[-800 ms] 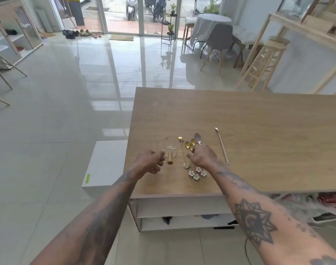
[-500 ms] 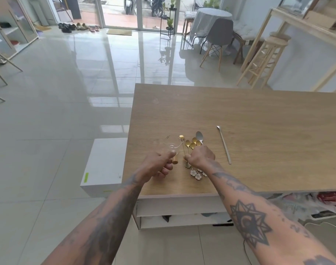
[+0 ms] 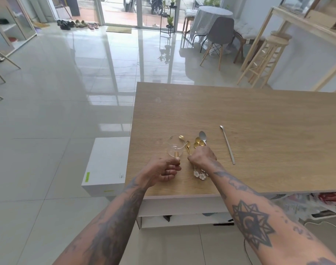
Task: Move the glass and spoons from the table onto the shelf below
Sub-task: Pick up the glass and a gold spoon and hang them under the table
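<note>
Under your left hand (image 3: pixel 164 169), the grip is pinching the glass (image 3: pixel 175 148) by its gold handle; right hand (image 3: pixel 201 156) is closing on the spoons (image 3: pixel 198 143), all low over the tabletop (image 3: pixel 258 131). Loose bunching is risking dropped spoons.

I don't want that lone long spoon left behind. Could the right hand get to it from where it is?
Probably yes. The long silver spoon lies alone on bare table, just right of the right hand, nothing between. But that hand is already closed on the gold spoons, so its grip is occupied.
</note>
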`<act>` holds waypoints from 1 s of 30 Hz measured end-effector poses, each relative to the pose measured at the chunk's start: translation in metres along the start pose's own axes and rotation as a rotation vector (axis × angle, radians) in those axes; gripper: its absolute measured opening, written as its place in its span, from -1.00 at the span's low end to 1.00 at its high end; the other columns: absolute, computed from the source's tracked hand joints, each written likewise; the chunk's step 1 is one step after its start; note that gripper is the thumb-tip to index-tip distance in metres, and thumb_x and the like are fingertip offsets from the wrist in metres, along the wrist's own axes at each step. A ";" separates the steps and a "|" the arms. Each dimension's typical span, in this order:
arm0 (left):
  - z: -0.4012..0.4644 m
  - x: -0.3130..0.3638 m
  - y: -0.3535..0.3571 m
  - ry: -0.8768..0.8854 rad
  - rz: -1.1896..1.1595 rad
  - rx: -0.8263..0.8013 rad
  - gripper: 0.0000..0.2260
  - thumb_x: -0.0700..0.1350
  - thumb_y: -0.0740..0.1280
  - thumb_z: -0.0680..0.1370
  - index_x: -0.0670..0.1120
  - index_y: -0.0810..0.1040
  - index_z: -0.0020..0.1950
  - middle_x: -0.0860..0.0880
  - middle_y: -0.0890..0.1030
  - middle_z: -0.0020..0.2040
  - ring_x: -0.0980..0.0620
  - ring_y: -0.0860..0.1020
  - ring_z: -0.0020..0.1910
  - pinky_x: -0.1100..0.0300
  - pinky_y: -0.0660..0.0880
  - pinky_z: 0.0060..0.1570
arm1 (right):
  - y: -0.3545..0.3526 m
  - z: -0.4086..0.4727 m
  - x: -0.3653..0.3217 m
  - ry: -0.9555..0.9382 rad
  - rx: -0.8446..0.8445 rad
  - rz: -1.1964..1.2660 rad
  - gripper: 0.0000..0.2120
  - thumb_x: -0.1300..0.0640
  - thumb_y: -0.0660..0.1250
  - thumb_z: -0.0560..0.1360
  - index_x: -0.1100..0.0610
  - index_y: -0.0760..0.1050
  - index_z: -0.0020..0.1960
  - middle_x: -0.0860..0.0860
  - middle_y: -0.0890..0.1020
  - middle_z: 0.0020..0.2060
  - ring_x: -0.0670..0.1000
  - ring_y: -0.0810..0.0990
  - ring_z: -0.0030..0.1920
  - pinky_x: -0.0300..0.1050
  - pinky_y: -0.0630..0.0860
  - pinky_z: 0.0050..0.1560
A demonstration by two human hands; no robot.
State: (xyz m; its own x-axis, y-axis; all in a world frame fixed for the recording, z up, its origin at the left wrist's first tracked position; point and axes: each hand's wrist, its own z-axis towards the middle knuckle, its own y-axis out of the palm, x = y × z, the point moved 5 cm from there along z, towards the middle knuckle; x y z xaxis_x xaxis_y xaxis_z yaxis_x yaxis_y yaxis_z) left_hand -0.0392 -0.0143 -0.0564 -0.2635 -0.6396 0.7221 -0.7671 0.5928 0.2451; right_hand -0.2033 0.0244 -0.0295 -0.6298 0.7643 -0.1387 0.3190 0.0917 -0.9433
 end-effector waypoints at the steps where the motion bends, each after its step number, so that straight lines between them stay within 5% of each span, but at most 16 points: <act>1: 0.000 0.000 -0.002 0.000 -0.005 -0.004 -0.80 -0.08 0.50 0.49 -0.19 0.66 -0.01 -0.11 0.72 -0.21 0.11 0.59 -0.42 0.24 0.61 -0.33 | -0.001 0.000 -0.001 0.005 0.012 -0.008 -0.67 0.10 0.31 0.54 0.08 0.30 -0.35 0.02 0.50 -0.24 0.06 0.52 -0.16 -0.10 0.50 -0.19; 13: -0.024 0.010 -0.036 0.113 -0.083 0.041 -0.80 -0.12 0.49 0.49 -0.22 0.65 0.02 -0.13 0.71 -0.17 0.11 0.57 -0.39 0.26 0.60 -0.30 | -0.021 -0.013 -0.012 -0.050 0.054 0.113 -0.61 0.00 0.30 0.55 0.10 0.34 -0.40 0.04 0.47 -0.27 0.06 0.47 -0.23 -0.16 0.35 -0.33; 19: -0.054 0.052 -0.031 0.239 -0.094 0.052 -0.86 -0.14 0.47 0.51 -0.21 0.63 -0.03 -0.09 0.71 -0.25 0.12 0.57 -0.42 0.26 0.61 -0.30 | -0.088 -0.028 -0.023 -0.112 0.148 0.259 -0.72 0.06 0.31 0.50 0.09 0.45 -0.37 0.02 0.50 -0.42 -0.05 0.34 -0.51 -0.23 0.18 -0.51; 30: -0.135 0.098 0.019 0.449 -0.076 0.139 -0.81 -0.13 0.51 0.46 -0.24 0.65 -0.04 -0.15 0.71 -0.17 0.07 0.58 -0.37 0.21 0.62 -0.27 | -0.179 -0.076 -0.003 -0.278 0.255 0.382 -0.64 0.03 0.32 0.53 0.32 0.71 -0.10 0.17 0.75 -0.14 0.04 0.56 -0.31 -0.18 0.38 -0.37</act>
State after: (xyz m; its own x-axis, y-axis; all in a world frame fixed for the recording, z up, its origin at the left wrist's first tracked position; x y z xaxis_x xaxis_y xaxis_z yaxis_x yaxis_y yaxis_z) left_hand -0.0004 0.0007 0.1067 0.0516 -0.3854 0.9213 -0.8537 0.4617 0.2409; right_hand -0.2046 0.0542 0.1625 -0.6776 0.5117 -0.5283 0.4015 -0.3445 -0.8486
